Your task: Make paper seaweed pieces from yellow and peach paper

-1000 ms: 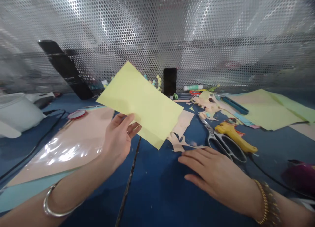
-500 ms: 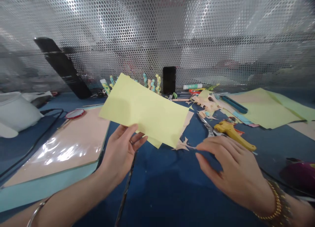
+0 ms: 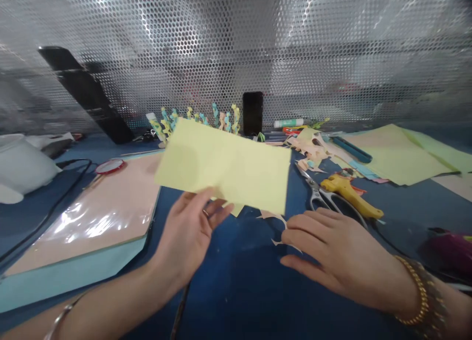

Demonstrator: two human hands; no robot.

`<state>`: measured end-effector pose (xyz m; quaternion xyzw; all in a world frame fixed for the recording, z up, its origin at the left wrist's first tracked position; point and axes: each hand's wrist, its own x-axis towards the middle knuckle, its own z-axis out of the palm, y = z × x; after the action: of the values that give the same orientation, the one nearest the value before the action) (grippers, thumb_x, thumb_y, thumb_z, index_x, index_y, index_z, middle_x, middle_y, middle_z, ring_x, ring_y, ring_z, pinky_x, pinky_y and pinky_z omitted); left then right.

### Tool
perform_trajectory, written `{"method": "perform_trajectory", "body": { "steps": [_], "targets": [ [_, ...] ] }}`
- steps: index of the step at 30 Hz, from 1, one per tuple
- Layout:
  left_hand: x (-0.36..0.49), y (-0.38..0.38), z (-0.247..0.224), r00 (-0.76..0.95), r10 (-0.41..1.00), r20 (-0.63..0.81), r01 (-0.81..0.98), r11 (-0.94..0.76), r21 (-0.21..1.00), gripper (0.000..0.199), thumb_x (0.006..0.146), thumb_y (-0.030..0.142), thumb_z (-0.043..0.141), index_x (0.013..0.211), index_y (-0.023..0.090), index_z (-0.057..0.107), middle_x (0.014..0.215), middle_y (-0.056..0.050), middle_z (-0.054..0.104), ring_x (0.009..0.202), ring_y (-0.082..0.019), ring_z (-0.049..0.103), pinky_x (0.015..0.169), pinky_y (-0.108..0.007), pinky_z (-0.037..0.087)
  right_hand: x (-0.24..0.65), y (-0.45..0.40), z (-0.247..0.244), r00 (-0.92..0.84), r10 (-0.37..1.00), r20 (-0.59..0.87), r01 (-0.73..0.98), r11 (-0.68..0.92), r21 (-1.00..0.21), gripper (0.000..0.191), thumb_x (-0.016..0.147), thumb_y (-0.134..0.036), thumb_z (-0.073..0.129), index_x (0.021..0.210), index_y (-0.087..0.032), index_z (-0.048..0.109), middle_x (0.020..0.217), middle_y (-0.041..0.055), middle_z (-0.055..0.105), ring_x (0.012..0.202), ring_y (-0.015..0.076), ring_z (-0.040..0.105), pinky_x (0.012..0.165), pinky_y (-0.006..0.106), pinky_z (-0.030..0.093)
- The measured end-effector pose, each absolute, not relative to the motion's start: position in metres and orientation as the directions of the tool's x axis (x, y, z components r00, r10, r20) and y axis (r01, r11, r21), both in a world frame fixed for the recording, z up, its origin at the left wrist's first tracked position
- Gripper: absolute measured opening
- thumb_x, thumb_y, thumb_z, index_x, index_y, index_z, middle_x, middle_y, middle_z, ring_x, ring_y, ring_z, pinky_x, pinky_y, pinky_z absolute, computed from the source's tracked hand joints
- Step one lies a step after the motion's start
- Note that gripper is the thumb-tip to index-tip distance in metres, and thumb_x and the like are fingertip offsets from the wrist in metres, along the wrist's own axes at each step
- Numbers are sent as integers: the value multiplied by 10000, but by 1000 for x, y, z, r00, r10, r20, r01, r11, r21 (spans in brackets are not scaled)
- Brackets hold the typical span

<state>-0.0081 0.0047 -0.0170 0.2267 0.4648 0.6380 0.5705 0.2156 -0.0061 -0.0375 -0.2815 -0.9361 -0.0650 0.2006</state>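
My left hand (image 3: 188,239) is shut on the lower edge of a pale yellow paper sheet (image 3: 223,165), which it holds nearly level above the table. A second yellow layer or flap (image 3: 236,210) shows below the sheet. My right hand (image 3: 332,246) is open and holds nothing. Its fingertips are next to torn peach paper scraps (image 3: 278,227). Just beyond them lie steel scissors with open loop handles (image 3: 324,197), partly hidden behind my fingers, and a yellow hot glue gun (image 3: 348,195).
A peach sheet under glossy plastic (image 3: 92,217) lies left on a blue mat. Curled paper strips (image 3: 197,121), a black phone (image 3: 252,113) and a glue stick (image 3: 288,123) stand at the back before a perforated metal screen (image 3: 236,45). Green-yellow sheets (image 3: 398,155) lie right.
The yellow sheet has turned from a slanted position to nearly level. My right hand has lifted from the table and moved over the scraps, and the view has tilted slightly.
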Motion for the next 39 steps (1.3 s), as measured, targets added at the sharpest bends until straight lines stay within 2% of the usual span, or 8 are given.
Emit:
{"method": "perform_trajectory", "body": {
  "steps": [2, 5, 12, 17, 24, 30, 34, 39],
  "targets": [
    [-19, 13, -11, -326, 926, -191, -498, 4, 867, 95, 753, 64, 654, 701, 136, 621, 780, 4, 668, 665, -110, 659, 658, -254, 619, 216, -4, -40, -788, 536, 303, 554, 832, -29, 180, 887, -362, 558, 1015, -242, 600, 961, 2, 676, 795, 182, 622, 655, 332, 461],
    [-30, 20, -8, -387, 906, -171, -472, -36, 881, 116, 769, 50, 622, 682, 127, 622, 724, 6, 646, 636, -100, 651, 666, -245, 619, 218, 0, -48, -789, 576, 216, 596, 802, 38, 214, 895, -330, 546, 1084, -250, 604, 1030, 17, 683, 864, 205, 636, 685, 353, 507],
    [-28, 20, -14, -384, 902, -196, -483, -15, 876, 114, 762, 54, 626, 681, 134, 622, 730, 1, 655, 639, -115, 658, 671, -271, 625, 240, 20, -54, -636, 750, 181, 771, 608, 188, 299, 948, -216, 368, 930, -145, 657, 1004, 122, 681, 947, 274, 640, 712, 405, 541],
    [-32, 24, -12, -396, 901, -175, -491, -46, 870, 131, 753, 40, 630, 691, 156, 632, 781, 23, 659, 656, -105, 658, 642, -240, 620, 245, 25, -41, -489, 784, 383, 870, 468, 152, 244, 924, -282, 448, 1008, -138, 626, 1010, 110, 670, 881, 267, 648, 676, 393, 534],
    [-36, 24, -27, -349, 916, -201, -523, -12, 852, 146, 745, 48, 636, 637, 145, 617, 742, 11, 648, 697, -121, 658, 677, -240, 611, 245, 19, -9, -355, 626, 695, 871, 491, 3, 133, 902, -266, 517, 986, -193, 589, 866, 51, 610, 853, 205, 615, 722, 313, 487],
    [-37, 23, -32, -310, 925, -220, -542, 18, 840, 97, 704, 74, 692, 701, 153, 637, 820, 1, 667, 750, -148, 667, 698, -254, 604, 261, 34, -11, -276, 798, 537, 928, 366, -67, 214, 890, -292, 505, 1083, -236, 578, 1066, 48, 620, 911, 231, 632, 732, 352, 497],
    [-39, 24, -35, -320, 928, -189, -533, -11, 846, 101, 684, 100, 713, 684, 155, 629, 812, 9, 668, 718, -135, 663, 707, -253, 597, 274, 55, -5, -206, 863, 461, 970, 243, -21, 339, 890, -337, 492, 1198, -201, 540, 1167, 89, 605, 997, 272, 613, 804, 388, 497],
    [-35, 25, -51, -285, 946, -155, -502, -10, 865, 170, 676, 160, 739, 804, 189, 631, 970, -10, 711, 754, -160, 687, 686, -273, 587, 287, 116, 15, -165, 884, 437, 985, 167, 34, 319, 915, -276, 487, 1197, -142, 549, 1176, 125, 606, 1084, 255, 571, 909, 401, 464]
  ]
}}
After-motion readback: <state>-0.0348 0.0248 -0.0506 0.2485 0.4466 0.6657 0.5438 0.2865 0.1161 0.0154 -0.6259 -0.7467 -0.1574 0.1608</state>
